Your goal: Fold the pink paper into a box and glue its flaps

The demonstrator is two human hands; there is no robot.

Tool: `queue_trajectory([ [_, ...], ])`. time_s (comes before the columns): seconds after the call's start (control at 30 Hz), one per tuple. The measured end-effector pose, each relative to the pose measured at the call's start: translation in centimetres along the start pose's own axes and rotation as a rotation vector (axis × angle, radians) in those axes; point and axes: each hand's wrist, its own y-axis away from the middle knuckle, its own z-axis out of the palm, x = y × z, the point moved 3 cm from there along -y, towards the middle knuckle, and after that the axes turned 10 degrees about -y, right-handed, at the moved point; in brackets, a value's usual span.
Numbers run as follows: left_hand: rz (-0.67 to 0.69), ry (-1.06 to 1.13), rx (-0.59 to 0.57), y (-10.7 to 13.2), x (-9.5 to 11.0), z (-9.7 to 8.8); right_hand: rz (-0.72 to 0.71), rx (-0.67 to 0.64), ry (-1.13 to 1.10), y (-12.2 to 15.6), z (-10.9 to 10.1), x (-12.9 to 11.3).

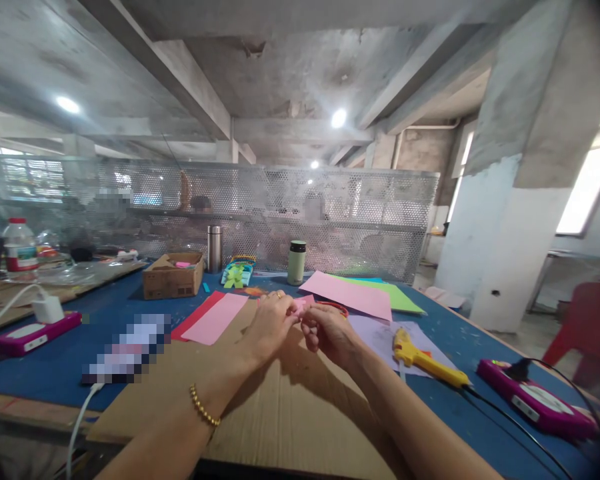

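Observation:
Above the cardboard sheet point(280, 427), my left hand point(275, 320) and my right hand point(333, 333) meet. Fingers of both are closed on a small piece of pink paper point(300, 305), mostly covered by the fingertips. Just behind my right hand shows a red loop point(337, 307) that looks like a scissors handle. To the left lie a pink paper strip point(220, 317) and a red sheet point(193, 317), partly overlapped. A larger pink sheet point(350, 293) rests over a green sheet point(397, 297) beyond my right hand.
On the right, a yellow glue gun point(427, 362) lies partly on pale purple paper point(375, 337), near a magenta power strip point(535, 400). A cardboard box point(173, 283), steel flask point(215, 248) and green bottle point(296, 263) stand behind. A phone point(130, 350) lies left.

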Motion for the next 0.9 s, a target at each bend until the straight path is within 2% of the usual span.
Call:
queue_trajectory([
  [0.4, 0.024, -0.071, -0.029, 0.2, 0.4, 0.0, -0.046, 0.099, 0.057, -0.8, -1.1, 0.7],
  [0.7, 0.021, -0.112, -0.031, 0.3, 0.5, -0.4, -0.176, 0.142, 0.149, -0.2, 0.0, -0.1],
  [0.9, 0.038, -0.075, 0.06, 0.0, -0.3, 0.4, -0.216, 0.164, 0.218, -0.2, 0.1, -0.4],
])
